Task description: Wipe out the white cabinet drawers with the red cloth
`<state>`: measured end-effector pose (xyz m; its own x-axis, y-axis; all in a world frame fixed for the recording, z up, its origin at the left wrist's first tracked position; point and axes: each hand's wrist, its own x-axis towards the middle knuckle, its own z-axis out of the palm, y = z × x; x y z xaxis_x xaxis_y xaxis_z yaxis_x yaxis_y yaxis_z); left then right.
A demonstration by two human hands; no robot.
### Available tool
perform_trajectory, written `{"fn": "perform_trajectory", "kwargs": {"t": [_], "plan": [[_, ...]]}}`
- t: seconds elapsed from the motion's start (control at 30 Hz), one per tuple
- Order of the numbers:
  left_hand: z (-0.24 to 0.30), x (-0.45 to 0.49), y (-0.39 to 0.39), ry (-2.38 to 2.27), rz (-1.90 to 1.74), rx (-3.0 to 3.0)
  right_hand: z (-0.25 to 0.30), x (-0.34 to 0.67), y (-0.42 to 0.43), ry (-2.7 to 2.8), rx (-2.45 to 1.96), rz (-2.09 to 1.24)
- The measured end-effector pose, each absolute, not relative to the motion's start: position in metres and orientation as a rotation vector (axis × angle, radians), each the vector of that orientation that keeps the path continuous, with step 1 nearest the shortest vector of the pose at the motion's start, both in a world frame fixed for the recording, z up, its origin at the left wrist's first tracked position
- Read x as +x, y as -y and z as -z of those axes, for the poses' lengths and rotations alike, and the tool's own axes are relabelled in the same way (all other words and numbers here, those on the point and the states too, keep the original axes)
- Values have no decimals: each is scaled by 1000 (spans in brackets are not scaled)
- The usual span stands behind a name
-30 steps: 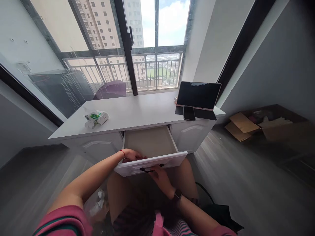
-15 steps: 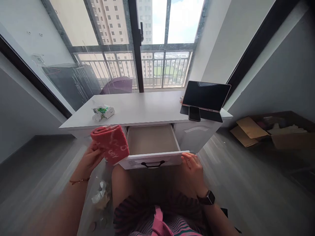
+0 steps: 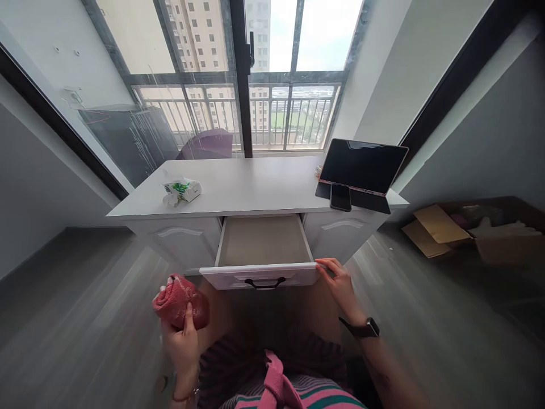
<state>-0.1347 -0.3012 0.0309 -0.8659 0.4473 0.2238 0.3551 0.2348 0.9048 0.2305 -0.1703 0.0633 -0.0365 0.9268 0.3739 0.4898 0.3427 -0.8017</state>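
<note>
Holding a bunched-up red cloth (image 3: 181, 302), the left hand (image 3: 183, 335) wraps its fingers around it, low and to the left of the open drawer (image 3: 261, 250). The right hand (image 3: 338, 282) rests with loose fingers on the drawer's right front corner. Half a second ago the cloth was spread out and higher, level with the drawer. Now it sits lower, squeezed into a ball.

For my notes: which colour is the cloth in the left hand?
Red cloth, bunched in the left hand; head view.
</note>
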Motion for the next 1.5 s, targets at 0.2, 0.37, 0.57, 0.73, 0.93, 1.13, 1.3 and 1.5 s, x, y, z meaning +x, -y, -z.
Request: {"fn": "perform_trajectory", "kwargs": {"t": [0.2, 0.37, 0.57, 0.73, 0.93, 1.13, 1.3, 1.5], "plan": [[-31, -91, 249, -2344, -1700, 1444, -69, 233, 169, 1666, -1299, -662], [-17, -68, 240, -2315, -1746, 1739, -71, 234, 167, 1666, -1291, -664], [1, -19, 222, -2222, -1833, 1954, -75, 237, 163, 1717, -1292, -643], [17, 23, 213, -2039, -1765, 2145, -82, 238, 164, 1715, -1294, -672], [25, 36, 208, -1728, -1372, 2544, -81, 238, 162, 1658, -1289, -699], [25, 64, 188, -1272, -720, 2849, -82, 242, 159, 1673, -1320, -708], [39, 71, 179, -1139, -577, 2917, -83, 242, 159, 1690, -1344, -690], [55, 65, 179, -1113, -481, 2921, -73, 241, 158, 1657, -1374, -686]]}}
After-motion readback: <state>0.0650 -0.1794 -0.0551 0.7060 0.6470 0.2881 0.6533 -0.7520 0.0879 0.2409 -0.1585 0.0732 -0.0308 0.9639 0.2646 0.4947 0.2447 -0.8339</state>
